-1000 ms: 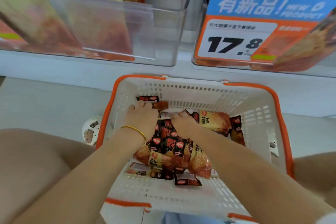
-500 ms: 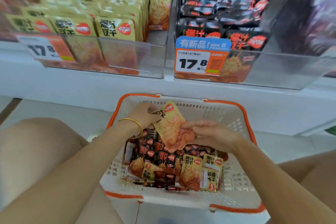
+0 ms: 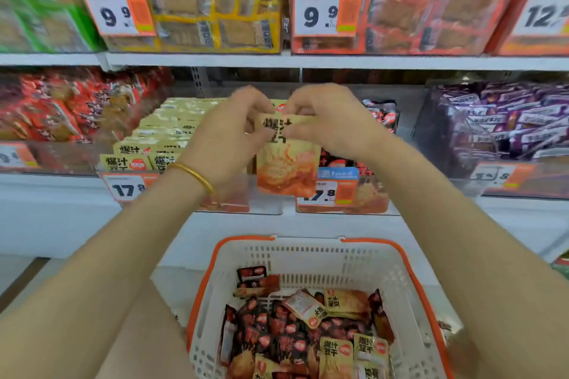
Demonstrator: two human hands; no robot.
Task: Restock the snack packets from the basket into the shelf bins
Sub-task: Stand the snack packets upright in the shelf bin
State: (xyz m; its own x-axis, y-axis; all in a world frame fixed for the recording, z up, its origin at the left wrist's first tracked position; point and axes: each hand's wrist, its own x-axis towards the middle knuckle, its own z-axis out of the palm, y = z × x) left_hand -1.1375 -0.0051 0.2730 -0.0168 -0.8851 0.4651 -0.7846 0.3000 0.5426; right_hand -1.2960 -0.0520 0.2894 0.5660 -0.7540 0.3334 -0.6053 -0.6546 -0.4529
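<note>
Snack packet (image 3: 288, 163), yellow on top and orange below, hangs upright in front of the middle shelf, straight up at 12 o'clock from the basket (image 3: 308, 258). Both hands hold it by its top edge. The left grip (image 3: 228, 138) pinches the upper left part, with fingers curled over the printed header. The right grip (image 3: 332, 123) pinches the upper right part just beside it, so the two sets of fingertips nearly meet. A gold bangle (image 3: 194, 175) circles the left wrist.

Behind the held packet, at its 10 o'clock, a clear shelf bin (image 3: 172, 129) holds rows of matching yellow packets standing upright, with a 17.8 price tag (image 3: 126, 189) on its front. At 2 o'clock the neighbouring bin (image 3: 381, 114) holds dark packets. The held packet's lower corner partly covers that bin's price tag (image 3: 326, 194). Purple packets (image 3: 498, 123) fill the bin out at 3 o'clock, and red packets (image 3: 61, 104) fill the one at 9 o'clock. Both are blurred.

The upper shelf (image 3: 338, 61) carries yellow and orange bags behind 9.9 tags.

At 6 o'clock, under the forearms, sits the white, orange-rimmed basket. It holds a loose heap of dark packets (image 3: 277, 326), with several yellow packets (image 3: 335, 351) towards its 5 o'clock side.
</note>
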